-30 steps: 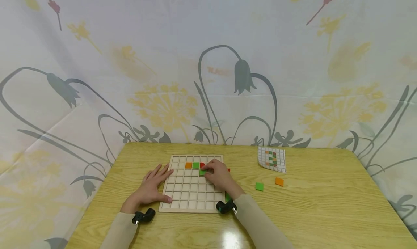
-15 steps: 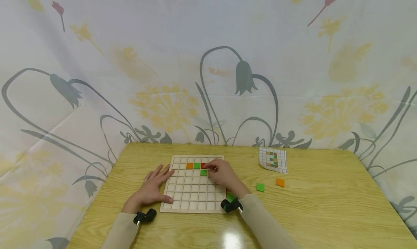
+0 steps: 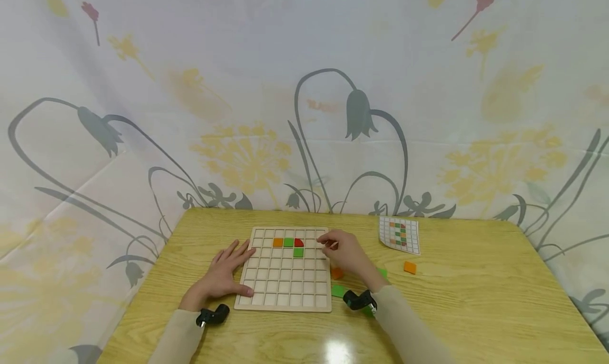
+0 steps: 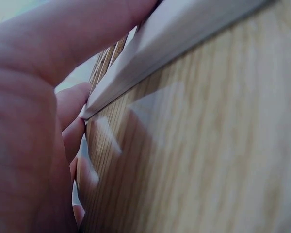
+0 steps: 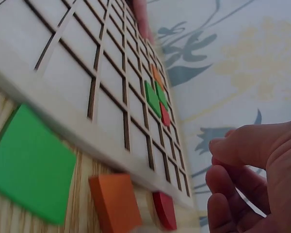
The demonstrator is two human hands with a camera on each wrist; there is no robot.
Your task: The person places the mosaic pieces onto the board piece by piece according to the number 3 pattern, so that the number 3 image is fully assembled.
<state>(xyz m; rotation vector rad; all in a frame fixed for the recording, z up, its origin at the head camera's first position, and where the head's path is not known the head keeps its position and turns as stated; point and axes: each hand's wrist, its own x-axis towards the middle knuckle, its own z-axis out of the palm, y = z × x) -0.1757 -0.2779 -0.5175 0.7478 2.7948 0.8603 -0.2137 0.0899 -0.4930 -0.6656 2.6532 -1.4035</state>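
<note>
A wooden grid board [image 3: 284, 288] lies on the table. Set in its cells are an orange tile [image 3: 278, 242], a green tile [image 3: 288, 242] and a red tile with one rounded corner [image 3: 298, 243] in a row, with another green tile [image 3: 298, 252] below the red. My left hand [image 3: 222, 271] rests with spread fingers along the board's left edge, thumb on its rim. Over the board's right edge hovers my right hand [image 3: 349, 255], its fingers loosely bent and no tile visible in them. Beneath it, a red tile [image 5: 165, 210] and an orange tile [image 5: 116, 201] lie beside the board.
Loose green tiles [image 3: 338, 291] lie right of the board, some partly hidden by my right arm. Farther right is an orange tile [image 3: 410, 267]. A paper pattern card [image 3: 399, 235] lies at the back, before the flowered cloth [image 3: 323, 157]. Both wrists wear black cameras.
My right hand has left the red tile in the grid and moved right to the board's edge, uncovering that tile and the green one below. The left hand stays put.
</note>
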